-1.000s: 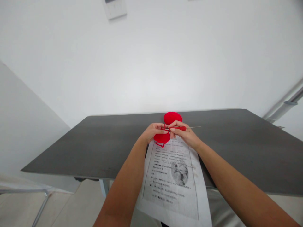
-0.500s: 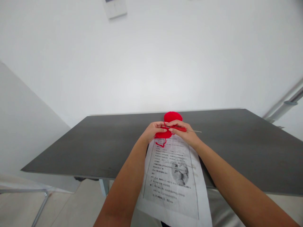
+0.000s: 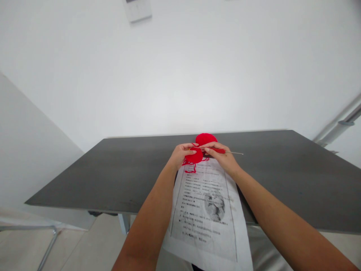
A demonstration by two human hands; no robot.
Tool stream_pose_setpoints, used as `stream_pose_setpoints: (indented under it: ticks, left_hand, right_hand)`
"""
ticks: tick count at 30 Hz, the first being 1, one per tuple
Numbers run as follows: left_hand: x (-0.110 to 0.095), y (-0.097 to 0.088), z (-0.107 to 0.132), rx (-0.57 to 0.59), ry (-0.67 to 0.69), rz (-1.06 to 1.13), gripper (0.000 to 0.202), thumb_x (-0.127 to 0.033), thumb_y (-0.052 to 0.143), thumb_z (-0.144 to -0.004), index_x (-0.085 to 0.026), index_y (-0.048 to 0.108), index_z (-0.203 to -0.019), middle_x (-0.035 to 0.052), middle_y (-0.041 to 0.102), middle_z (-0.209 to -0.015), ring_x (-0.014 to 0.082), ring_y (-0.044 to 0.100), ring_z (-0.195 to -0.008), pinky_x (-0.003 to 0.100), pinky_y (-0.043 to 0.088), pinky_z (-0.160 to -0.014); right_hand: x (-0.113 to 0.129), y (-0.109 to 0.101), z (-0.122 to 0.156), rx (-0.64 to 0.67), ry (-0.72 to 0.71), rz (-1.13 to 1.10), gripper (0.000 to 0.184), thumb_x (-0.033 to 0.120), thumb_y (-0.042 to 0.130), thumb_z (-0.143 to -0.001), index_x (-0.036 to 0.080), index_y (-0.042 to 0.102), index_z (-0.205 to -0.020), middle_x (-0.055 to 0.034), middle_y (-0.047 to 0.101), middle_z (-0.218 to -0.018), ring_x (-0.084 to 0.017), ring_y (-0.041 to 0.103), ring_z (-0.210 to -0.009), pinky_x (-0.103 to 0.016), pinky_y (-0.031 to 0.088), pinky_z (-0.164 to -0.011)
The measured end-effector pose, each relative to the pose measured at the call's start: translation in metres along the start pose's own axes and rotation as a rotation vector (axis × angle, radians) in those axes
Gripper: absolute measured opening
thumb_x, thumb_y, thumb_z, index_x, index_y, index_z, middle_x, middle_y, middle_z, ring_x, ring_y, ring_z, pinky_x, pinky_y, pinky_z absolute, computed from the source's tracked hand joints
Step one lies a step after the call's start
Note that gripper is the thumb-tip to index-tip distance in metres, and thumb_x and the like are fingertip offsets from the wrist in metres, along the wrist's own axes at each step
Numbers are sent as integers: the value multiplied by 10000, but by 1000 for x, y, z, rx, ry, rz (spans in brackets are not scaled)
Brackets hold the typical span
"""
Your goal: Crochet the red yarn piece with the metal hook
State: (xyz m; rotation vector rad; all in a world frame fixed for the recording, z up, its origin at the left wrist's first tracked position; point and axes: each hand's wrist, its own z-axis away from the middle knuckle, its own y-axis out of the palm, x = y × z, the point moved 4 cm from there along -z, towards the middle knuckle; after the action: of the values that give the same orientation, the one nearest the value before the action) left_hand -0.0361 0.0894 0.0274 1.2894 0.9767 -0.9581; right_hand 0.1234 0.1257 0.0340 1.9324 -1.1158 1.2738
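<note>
Between thumb and fingers, my left hand (image 3: 179, 155) pinches a round red crochet piece (image 3: 195, 155) by its left side. My right hand (image 3: 221, 155) is closed around the red handle of a crochet hook (image 3: 217, 150); its thin metal tip reaches the top edge of the piece, and the other metal end sticks out to the right. Loose red yarn (image 3: 190, 171) trails below the piece onto the printed sheet. Behind my right fingers sits a red ball of yarn (image 3: 206, 138), partly hidden. The exact spot where hook meets stitches is too small to make out.
A printed paper sheet (image 3: 203, 218) with text and a dark round picture lies under my forearms and hangs over the front edge of the dark grey table (image 3: 118, 169). A white wall (image 3: 180, 75) rises directly behind the table. Metal tubing (image 3: 49, 244) stands at lower left.
The crochet piece has turned to face me more, showing a rounder outline. My right hand and the hook have shifted slightly right and up, while the yarn ball stays put.
</note>
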Motion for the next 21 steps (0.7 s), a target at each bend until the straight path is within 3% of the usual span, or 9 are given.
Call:
stream_pose_setpoints:
  ticks: [8,21]
  left_hand:
    - [-2,2,0,-9,5,35,448,-145,805,-469,-111,699,-904,43,698,-729,142,628,-657,282,465,-719]
    - [-2,-1,0,-10,5,-34,418,-137,745,-505,-115,704,-920,27,678,-683,119,597,-599,248,442,-643]
  right_hand:
    - [2,0,0,-20,10,14,181,380,699,-748,234,735,-848,-34,715,-892,-189,643,-844,-350,518,-825]
    - [-1,-1,0,86,39,-90,196,399,658,-795,220,713,-854,-45,718,-950,-169,654,-861,-334,521,-846]
